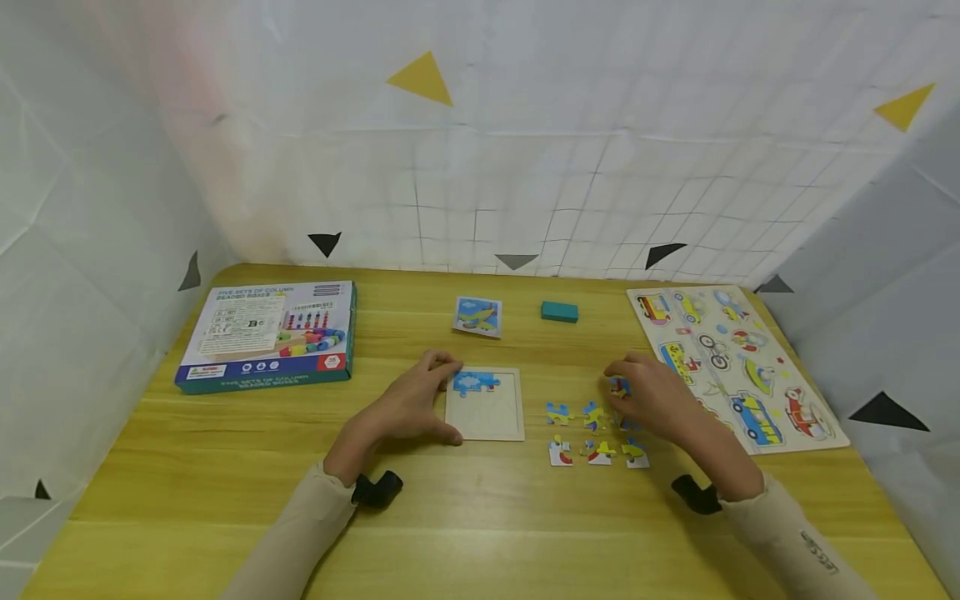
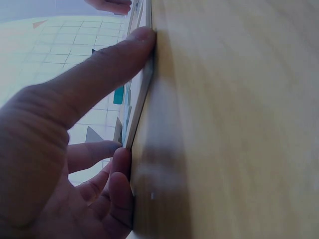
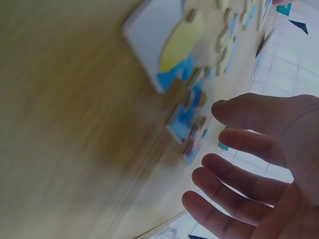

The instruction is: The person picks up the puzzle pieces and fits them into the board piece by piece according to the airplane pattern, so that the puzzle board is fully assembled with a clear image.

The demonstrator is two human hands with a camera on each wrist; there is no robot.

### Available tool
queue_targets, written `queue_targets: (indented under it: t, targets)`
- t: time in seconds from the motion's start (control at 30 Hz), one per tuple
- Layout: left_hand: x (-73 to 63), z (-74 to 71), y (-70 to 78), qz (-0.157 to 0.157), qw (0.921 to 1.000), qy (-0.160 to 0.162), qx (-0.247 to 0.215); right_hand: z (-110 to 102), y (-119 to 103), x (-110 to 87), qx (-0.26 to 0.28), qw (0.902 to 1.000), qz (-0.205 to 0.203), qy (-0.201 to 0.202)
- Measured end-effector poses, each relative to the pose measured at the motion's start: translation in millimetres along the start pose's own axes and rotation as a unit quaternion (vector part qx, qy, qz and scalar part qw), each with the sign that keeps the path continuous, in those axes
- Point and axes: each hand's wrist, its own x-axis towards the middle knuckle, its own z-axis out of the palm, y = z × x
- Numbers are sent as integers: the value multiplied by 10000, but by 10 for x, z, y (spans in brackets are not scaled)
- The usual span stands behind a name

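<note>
The tabletop (image 1: 480,517) carries a board (image 1: 738,367) at right and a box (image 1: 270,337) at left. The right hand (image 1: 656,396) is loosely open, grasping nothing; the left hand (image 1: 412,400), spread wide, grips the frame (image 1: 487,417) between thumb and fingers. That frame lies central, blue sky fitted along its far side; a light grip should steady it. The card (image 1: 477,317) beyond looks a useful guide for turning pieces (image 1: 592,415), heaped right of the frame, best pinched singly by their edges.

puzzle tray (image 1: 486,418): pale wood | fitted pieces (image 1: 476,382): blue, white clouds | block (image 1: 559,312): teal | table (image 1: 480,533): yellow-brown grain
</note>
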Motion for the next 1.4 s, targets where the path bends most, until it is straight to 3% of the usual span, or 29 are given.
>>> queue_targets:
  t: [0.93,1.4]
  targets:
    - [9,13,-24,39,9999,24,100,36,126,50,307,9987,341,-220]
    - [9,10,-42,88,9999,21,85,61,71,135,235,9997,43,8]
